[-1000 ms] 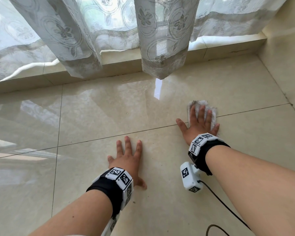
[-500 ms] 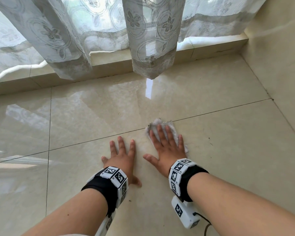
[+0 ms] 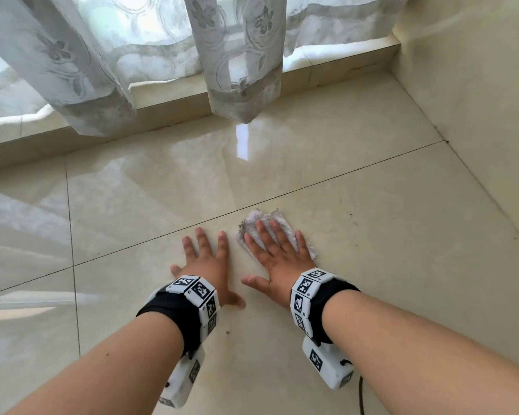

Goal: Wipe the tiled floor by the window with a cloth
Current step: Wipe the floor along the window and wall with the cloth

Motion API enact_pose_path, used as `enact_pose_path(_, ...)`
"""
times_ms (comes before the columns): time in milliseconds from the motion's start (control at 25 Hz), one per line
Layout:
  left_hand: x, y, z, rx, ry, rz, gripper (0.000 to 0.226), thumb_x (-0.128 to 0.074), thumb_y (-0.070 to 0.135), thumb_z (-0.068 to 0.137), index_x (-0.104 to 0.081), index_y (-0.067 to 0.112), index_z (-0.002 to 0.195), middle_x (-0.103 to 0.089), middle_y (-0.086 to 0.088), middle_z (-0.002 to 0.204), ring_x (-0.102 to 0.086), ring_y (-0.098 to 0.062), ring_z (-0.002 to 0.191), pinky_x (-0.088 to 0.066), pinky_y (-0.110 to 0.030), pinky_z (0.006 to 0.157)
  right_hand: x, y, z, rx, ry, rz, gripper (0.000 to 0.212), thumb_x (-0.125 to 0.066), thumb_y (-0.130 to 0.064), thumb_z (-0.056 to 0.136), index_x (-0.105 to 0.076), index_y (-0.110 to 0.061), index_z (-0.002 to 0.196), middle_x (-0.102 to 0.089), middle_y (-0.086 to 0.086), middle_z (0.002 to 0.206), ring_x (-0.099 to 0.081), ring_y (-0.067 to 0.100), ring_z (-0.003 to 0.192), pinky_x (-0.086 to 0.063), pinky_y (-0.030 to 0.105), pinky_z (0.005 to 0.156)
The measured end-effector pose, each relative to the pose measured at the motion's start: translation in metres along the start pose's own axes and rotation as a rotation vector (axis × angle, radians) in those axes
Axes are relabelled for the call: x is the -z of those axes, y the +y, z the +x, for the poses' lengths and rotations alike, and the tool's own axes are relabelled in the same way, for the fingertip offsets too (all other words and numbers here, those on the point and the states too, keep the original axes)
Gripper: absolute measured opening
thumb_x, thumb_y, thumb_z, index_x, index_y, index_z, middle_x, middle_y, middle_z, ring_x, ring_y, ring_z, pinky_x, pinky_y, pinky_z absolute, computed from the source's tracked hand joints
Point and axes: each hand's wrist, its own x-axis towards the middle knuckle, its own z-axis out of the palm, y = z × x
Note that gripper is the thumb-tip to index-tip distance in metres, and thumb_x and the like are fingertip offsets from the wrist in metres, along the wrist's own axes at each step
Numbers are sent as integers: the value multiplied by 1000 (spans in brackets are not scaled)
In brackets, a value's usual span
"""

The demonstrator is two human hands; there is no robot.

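Note:
A small white cloth (image 3: pixel 253 220), grey with dirt at its edges, lies flat on the glossy beige tiled floor (image 3: pixel 387 250). My right hand (image 3: pixel 274 256) presses down on it with fingers spread, covering most of it. My left hand (image 3: pixel 207 262) rests flat on the bare tile just left of the cloth, fingers apart and holding nothing. Both wrists carry black bands with white marker blocks.
White lace curtains (image 3: pixel 240 64) hang to the floor in front of a low tiled window ledge (image 3: pixel 174 94). A beige wall (image 3: pixel 477 100) closes the right side. Dark specks and hairs (image 3: pixel 349 215) lie on the tile right of the cloth. A cable (image 3: pixel 360 393) trails from my right wrist.
My right hand has dragged the cloth from far right, across the grout line, toward me and left, until it sits beside my left hand. The left hand stayed planted.

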Motion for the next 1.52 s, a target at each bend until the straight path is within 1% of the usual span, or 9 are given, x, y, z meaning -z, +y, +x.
enact_pose_path(120, 12, -5, 7, 6, 36, 7, 148, -81, 67, 58, 32, 31, 146, 42, -10, 151, 28, -38, 144, -22, -66, 110, 10, 4, 8, -6, -2, -4, 79, -22, -74, 90, 38, -44, 131, 49, -16, 143, 46, 9, 132, 28, 47, 107)
enact_pose_path(320, 22, -5, 11, -27, 82, 4, 148, -79, 73, 56, 30, 32, 147, 40, -8, 153, 27, -33, 145, -23, -62, 113, 18, 20, 9, -32, 41, 28, 77, -21, -74, 89, 35, -47, 135, 49, -20, 141, 46, 6, 131, 29, 46, 107)
enact_pose_path(440, 21, -2, 9, -32, 92, 13, 146, -78, 74, 55, 27, 32, 149, 38, -7, 154, 26, -32, 146, -24, -61, 114, 16, 32, 4, -107, 47, 78, 78, -21, -74, 90, 31, -46, 141, 49, -20, 141, 46, 7, 131, 28, 46, 106)
enact_pose_path(600, 29, 3, 8, -14, 101, 34, 145, -77, 73, 57, 26, 29, 149, 35, -9, 156, 21, -37, 146, -19, -60, 116, 21, 54, -1, -199, 66, 106, 78, -21, -73, 90, 31, -44, 142, 48, -18, 143, 45, 8, 132, 27, 46, 107)
enact_pose_path(800, 40, 19, 9, -132, 189, 48, 137, -70, 77, 63, 25, 29, 150, 37, 0, 155, 22, -24, 148, -16, -56, 117, 24, 72, -6, -253, 66, 139, 79, -21, -73, 90, 30, -44, 142, 48, -18, 143, 43, 8, 134, 25, 46, 109)
enact_pose_path(1080, 39, 53, 12, -231, 181, 107, 136, -69, 76, 65, 23, 25, 151, 33, -5, 158, 24, -25, 147, -13, -54, 118, 15, 73, -13, -318, 95, 189, 79, -19, -75, 88, 32, -45, 141, 47, -19, 144, 42, 8, 135, 23, 48, 110)
enact_pose_path(1240, 43, 50, 14, -213, 174, 104, 138, -71, 76, 63, 22, 25, 152, 31, -6, 158, 24, -27, 147, -12, -56, 118, 14, 73, -14, -373, 96, 192, 76, -14, -77, 86, 39, -45, 131, 47, -16, 145, 42, 10, 135, 22, 49, 111)
enact_pose_path(1400, 57, 36, 18, -161, 177, 95, 142, -74, 76, 59, 23, 26, 151, 32, -4, 158, 23, -28, 147, -13, -58, 117, 18, 69, -8, -391, 142, 217, 79, -13, -78, 85, 35, -44, 139, 47, -18, 144, 41, 10, 135, 22, 49, 110)
enact_pose_path(1520, 56, 30, 18, -132, 155, 91, 144, -75, 75, 58, 22, 26, 151, 33, -6, 157, 23, -30, 147, -15, -61, 116, 19, 68, -6, -431, 156, 226, 79, -14, -78, 85, 35, -44, 138, 52, -20, 136, 40, 10, 137, 20, 50, 111)
